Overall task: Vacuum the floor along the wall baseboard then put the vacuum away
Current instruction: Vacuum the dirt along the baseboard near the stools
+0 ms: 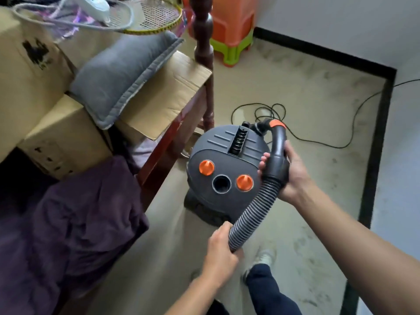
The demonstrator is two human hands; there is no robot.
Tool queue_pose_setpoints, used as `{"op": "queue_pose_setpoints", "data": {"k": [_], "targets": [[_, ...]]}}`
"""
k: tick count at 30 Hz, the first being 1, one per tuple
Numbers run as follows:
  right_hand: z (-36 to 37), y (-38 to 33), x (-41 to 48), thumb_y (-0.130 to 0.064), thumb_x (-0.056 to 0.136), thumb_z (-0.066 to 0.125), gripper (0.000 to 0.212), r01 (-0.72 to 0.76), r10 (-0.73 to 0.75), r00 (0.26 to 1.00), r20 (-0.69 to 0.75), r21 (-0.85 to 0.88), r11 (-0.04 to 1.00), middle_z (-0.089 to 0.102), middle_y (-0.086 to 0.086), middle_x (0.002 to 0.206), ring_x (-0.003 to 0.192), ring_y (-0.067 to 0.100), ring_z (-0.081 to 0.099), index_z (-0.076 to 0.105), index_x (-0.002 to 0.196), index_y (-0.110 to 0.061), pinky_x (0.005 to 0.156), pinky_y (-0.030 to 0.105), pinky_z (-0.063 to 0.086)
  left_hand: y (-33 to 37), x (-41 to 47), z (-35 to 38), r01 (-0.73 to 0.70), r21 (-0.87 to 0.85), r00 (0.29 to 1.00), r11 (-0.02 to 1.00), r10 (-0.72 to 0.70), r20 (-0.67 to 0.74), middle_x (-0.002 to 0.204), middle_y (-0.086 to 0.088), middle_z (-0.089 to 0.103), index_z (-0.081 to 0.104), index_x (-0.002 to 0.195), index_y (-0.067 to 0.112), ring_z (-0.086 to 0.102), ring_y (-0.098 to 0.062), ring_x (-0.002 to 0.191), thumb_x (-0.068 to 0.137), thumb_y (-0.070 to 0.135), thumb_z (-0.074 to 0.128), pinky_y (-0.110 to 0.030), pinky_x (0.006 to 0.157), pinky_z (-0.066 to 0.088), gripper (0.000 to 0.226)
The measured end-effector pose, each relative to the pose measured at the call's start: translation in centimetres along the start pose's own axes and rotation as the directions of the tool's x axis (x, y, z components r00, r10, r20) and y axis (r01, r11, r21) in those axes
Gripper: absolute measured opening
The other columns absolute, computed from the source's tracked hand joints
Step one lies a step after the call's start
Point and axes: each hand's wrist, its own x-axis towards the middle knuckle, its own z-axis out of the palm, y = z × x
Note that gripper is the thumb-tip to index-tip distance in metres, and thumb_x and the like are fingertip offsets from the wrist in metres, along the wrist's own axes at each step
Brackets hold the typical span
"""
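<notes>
One vacuum canister stands on the floor beside the bed. Its ribbed hose curves in front. Right grip is clamped round the rigid hose handle, just right of the canister; left grip is clamped round the hose lower down.

Head view, steeply downward (close) over floor

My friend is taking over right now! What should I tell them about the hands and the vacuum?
Left hand grips the ribbed hose low down.
Right hand grips the hose's rigid black handle.
The vacuum stands on the floor; a black cord lies loose near the black baseboard.
Whether the vacuuming is done cannot be told.
Left: put the vacuum away.
</notes>
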Motion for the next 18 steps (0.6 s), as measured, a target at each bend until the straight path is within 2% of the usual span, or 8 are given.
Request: {"op": "queue_pose_setpoints", "data": {"k": [2,4,6,7,9,13,16,18], "targets": [[-1.2,-0.7,-0.6,-0.037,0.083,0.067,0.028,0.032,-0.026,0.999,0.033,-0.193,0.981,0.061,0.005,0.073,0.059,0.019,0.061,0.057,0.089,-0.012,0.062,0.03,0.052,-0.3,0.0,1.4,-0.018,0.137,0.991,0.99,0.0,0.13,0.086,0.004,0.052,0.047,0.091,0.02,0.05,-0.017,0.082,0.075,0.016,0.065,-0.034,0.073,0.043,0.025],[-3.0,-1.3,-1.1,-0.025,0.08,0.07,0.022,0.069,-0.068,0.998,0.015,-0.372,0.926,0.062,0.008,0.072,0.057,0.021,0.061,0.056,0.091,-0.011,0.057,0.03,0.053,-0.7,0.7,2.5,-0.079,0.333,0.956,0.94,-0.023,0.292,0.108,0.002,0.053,0.05,0.112,0.023,0.05,-0.019,0.103,0.075,0.03,0.067,-0.036,0.088,0.044,0.04],[-5.8,-2.0,-1.2,-0.017,0.082,0.07,0.018,0.119,-0.153,0.988,-0.009,-0.582,0.804,0.063,0.014,0.073,0.056,0.025,0.061,0.058,0.09,-0.007,0.056,0.033,0.052,-0.9,2.0,3.2,-0.078,0.395,0.922,0.916,-0.085,0.378,0.119,0.003,0.05,0.048,0.124,0.026,0.048,-0.017,0.114,0.074,0.037,0.069,-0.037,0.095,0.043,0.055],[-7.4,-2.4,-1.4,-0.014,0.082,0.07,0.014,0.144,-0.198,0.98,-0.002,-0.681,0.718,0.063,0.016,0.073,0.057,0.027,0.061,0.06,0.086,-0.005,0.057,0.034,0.051,-0.8,2.9,3.6,-0.055,0.402,0.925,0.914,-0.105,0.364,0.12,0.003,0.051,0.048,0.125,0.026,0.049,-0.017,0.115,0.075,0.038,0.069,-0.037,0.095,0.043,0.056],[-10.2,-3.1,-1.5,-0.012,0.078,0.072,0.009,0.155,-0.253,0.968,0.008,-0.809,0.567,0.064,0.018,0.07,0.057,0.028,0.061,0.065,0.078,-0.005,0.057,0.035,0.051,-0.5,5.3,3.6,0.008,0.418,0.965,0.908,-0.118,0.236,0.115,0.002,0.056,0.053,0.121,0.024,0.054,-0.019,0.11,0.08,0.04,0.067,-0.036,0.091,0.045,0.046],[-15.5,-4.9,0.1,-0.008,0.074,0.073,0.012,0.061,-0.345,0.935,-0.084,-0.92,0.388,0.065,0.017,0.064,0.058,0.028,0.062,0.061,0.073,-0.005,0.057,0.039,0.052,1.5,10.7,3.4,0.154,0.469,0.988,0.87,-0.151,-0.043,0.103,-0.001,0.065,0.058,0.106,0.02,0.059,-0.026,0.101,0.089,0.041,0.059,-0.037,0.082,0.048,0.028],[-18.0,-6.4,1.9,-0.015,0.071,0.075,0.017,-0.062,-0.425,0.898,-0.113,-0.989,0.132,0.064,0.011,0.064,0.061,0.027,0.061,0.058,0.07,-0.012,0.063,0.042,0.054,3.1,14.1,3.2,0.171,0.564,0.984,0.808,-0.109,-0.141,0.102,-0.008,0.065,0.052,0.098,0.017,0.059,-0.032,0.1,0.093,0.045,0.052,-0.038,0.074,0.043,0.028],[-18.7,-7.1,2.7,-0.023,0.069,0.075,0.02,-0.095,-0.418,0.904,-0.088,-0.996,0.004,0.061,0.004,0.061,0.06,0.025,0.06,0.057,0.07,-0.014,0.061,0.037,0.052,3.6,16.0,3.2,0.139,0.67,0.989,0.73,-0.065,-0.135,0.105,-0.012,0.064,0.045,0.096,0.016,0.058,-0.036,0.102,0.096,0.044,0.047,-0.039,0.071,0.038,0.029]]}}
